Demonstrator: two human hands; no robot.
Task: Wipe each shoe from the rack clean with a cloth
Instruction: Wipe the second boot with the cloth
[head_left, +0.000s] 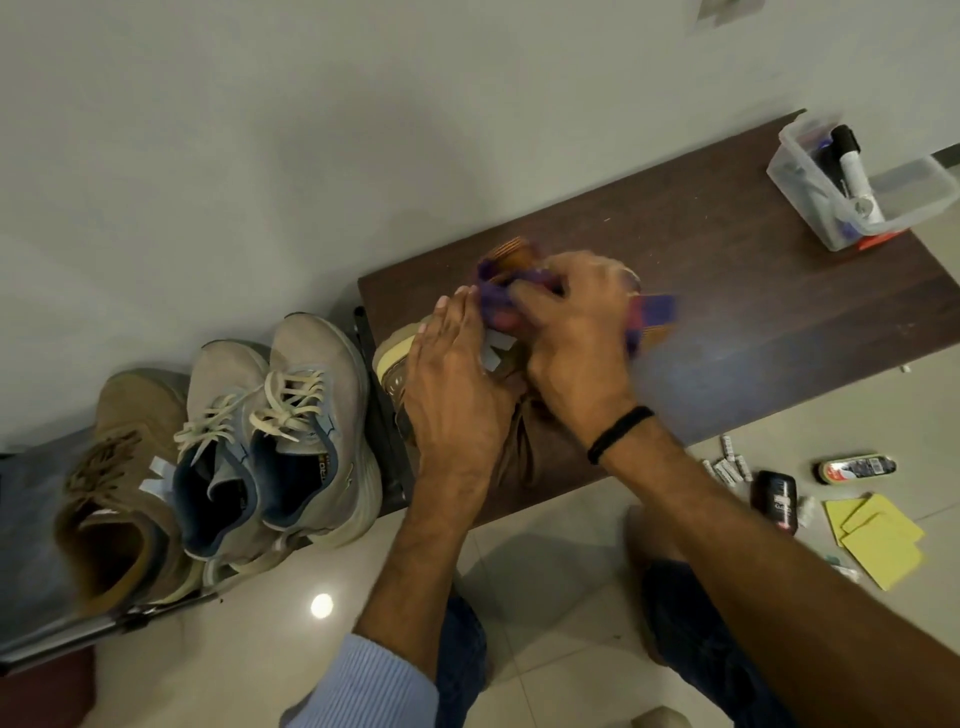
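A tan shoe (396, 358) lies on the dark wooden bench (727, 291). My left hand (457, 384) rests flat on the shoe with straight fingers, holding it down. My right hand (571, 338) grips a purple and orange cloth (652, 317) bunched against the shoe's upper; the cloth is blurred. On the rack (31, 519) to the left stand a pair of grey sneakers (280, 431) with cream laces and one more tan shoe (119, 493).
A clear plastic box (857, 182) with bottles sits at the bench's far right end. On the tiled floor to the right lie a shoe polish tin (856, 467), a dark bottle (776, 501), yellow pads (878, 540) and small white pieces. A wall runs behind.
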